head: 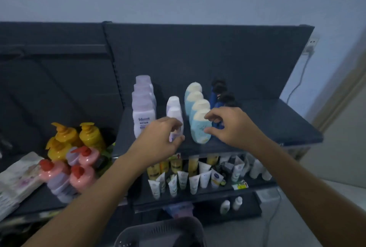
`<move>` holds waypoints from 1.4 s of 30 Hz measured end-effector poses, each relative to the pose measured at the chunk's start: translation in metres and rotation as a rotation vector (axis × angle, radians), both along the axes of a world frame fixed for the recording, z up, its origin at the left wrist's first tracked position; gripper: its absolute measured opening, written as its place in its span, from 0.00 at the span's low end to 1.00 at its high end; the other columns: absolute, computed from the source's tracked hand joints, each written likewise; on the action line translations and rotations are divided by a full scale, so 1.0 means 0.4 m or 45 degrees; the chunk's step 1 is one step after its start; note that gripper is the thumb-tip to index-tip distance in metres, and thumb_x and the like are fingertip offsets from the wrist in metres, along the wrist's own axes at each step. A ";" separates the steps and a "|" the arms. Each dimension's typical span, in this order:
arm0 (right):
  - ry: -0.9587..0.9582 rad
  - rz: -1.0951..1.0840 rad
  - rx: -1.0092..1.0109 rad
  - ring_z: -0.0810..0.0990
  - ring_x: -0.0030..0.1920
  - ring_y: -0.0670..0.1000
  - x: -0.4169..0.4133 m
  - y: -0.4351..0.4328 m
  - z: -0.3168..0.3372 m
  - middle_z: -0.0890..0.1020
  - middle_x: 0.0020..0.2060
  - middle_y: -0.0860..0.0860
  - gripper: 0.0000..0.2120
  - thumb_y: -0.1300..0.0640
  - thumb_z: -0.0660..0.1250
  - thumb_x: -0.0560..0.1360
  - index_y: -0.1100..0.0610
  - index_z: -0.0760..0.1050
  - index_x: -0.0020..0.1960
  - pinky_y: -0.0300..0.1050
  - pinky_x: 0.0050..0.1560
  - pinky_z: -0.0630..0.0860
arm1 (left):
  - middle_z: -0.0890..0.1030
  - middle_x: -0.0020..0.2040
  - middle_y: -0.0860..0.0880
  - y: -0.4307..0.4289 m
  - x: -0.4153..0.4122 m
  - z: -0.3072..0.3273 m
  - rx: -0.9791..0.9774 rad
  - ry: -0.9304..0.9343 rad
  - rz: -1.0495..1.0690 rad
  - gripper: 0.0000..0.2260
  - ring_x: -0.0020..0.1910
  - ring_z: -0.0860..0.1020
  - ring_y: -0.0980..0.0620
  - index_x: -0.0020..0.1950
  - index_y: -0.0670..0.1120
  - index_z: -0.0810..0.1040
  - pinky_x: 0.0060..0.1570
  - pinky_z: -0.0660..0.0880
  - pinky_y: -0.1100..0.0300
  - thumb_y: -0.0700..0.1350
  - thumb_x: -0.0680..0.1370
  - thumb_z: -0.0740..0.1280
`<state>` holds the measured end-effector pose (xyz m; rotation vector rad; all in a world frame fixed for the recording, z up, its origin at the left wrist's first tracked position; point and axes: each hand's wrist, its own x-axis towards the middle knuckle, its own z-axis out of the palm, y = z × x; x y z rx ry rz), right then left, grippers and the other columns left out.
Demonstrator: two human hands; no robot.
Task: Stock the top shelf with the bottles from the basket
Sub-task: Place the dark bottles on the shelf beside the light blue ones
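Note:
On the dark top shelf (277, 127) stand rows of bottles: pale lilac ones (143, 115), small white-capped lilac ones (174, 108), light blue ones with cream caps (196, 98) and dark blue ones with black caps (219, 92). My left hand (160, 137) curls its fingers round the front small lilac bottle (175, 136) at the shelf's front edge. My right hand (231, 125) pinches the front light blue bottle (200, 129) between thumb and fingers. The dark basket (158, 233) sits at the bottom of the view, its inside mostly hidden.
On a lower shelf at left stand yellow, pink and lilac pump bottles (77, 155) beside tissue packs (17, 179). Below the top shelf are rows of tubes (190, 181) and two small white bottles (231, 205). A wall socket with a cable (311, 46) hangs at right.

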<state>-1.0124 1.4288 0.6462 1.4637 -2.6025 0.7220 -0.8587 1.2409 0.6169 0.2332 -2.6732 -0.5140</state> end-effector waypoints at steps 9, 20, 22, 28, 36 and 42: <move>-0.206 0.003 0.087 0.81 0.43 0.47 0.204 -0.002 -0.352 0.84 0.44 0.47 0.14 0.51 0.78 0.72 0.53 0.82 0.55 0.50 0.46 0.81 | 0.81 0.49 0.52 0.016 0.187 -0.333 0.192 -0.256 -0.016 0.10 0.49 0.79 0.51 0.55 0.50 0.79 0.49 0.77 0.53 0.48 0.75 0.69; -0.367 0.071 0.562 0.81 0.51 0.59 0.257 0.043 -0.889 0.81 0.52 0.54 0.15 0.53 0.73 0.73 0.54 0.80 0.59 0.52 0.45 0.78 | 0.78 0.60 0.49 0.122 0.258 -0.869 0.390 -0.719 0.064 0.16 0.57 0.78 0.44 0.62 0.50 0.77 0.52 0.76 0.52 0.52 0.76 0.65; -0.359 0.075 0.584 0.82 0.49 0.63 0.267 0.057 -0.973 0.82 0.51 0.57 0.15 0.56 0.74 0.71 0.56 0.81 0.58 0.55 0.43 0.78 | 0.76 0.62 0.46 0.149 0.260 -0.946 0.345 -0.795 0.121 0.18 0.59 0.75 0.42 0.64 0.47 0.76 0.52 0.74 0.51 0.52 0.76 0.66; -0.277 0.204 0.966 0.80 0.53 0.62 0.294 0.071 -1.141 0.79 0.56 0.55 0.15 0.52 0.68 0.75 0.55 0.76 0.60 0.52 0.45 0.77 | 0.72 0.62 0.45 0.204 0.247 -1.103 0.272 -0.957 0.119 0.17 0.60 0.71 0.41 0.63 0.45 0.74 0.48 0.77 0.48 0.50 0.76 0.68; -0.042 0.288 1.185 0.80 0.54 0.61 0.308 0.047 -1.215 0.79 0.54 0.57 0.12 0.64 0.72 0.71 0.60 0.79 0.55 0.51 0.41 0.77 | 0.77 0.54 0.44 0.225 0.244 -1.189 0.159 -0.944 0.193 0.13 0.54 0.75 0.42 0.57 0.44 0.78 0.38 0.75 0.51 0.40 0.73 0.71; -0.014 0.268 1.217 0.80 0.54 0.59 0.309 0.035 -1.202 0.78 0.56 0.55 0.12 0.63 0.69 0.74 0.58 0.79 0.57 0.49 0.41 0.73 | 0.77 0.54 0.43 0.203 0.248 -1.161 0.115 -0.971 0.176 0.14 0.52 0.76 0.42 0.55 0.43 0.79 0.40 0.76 0.50 0.40 0.70 0.73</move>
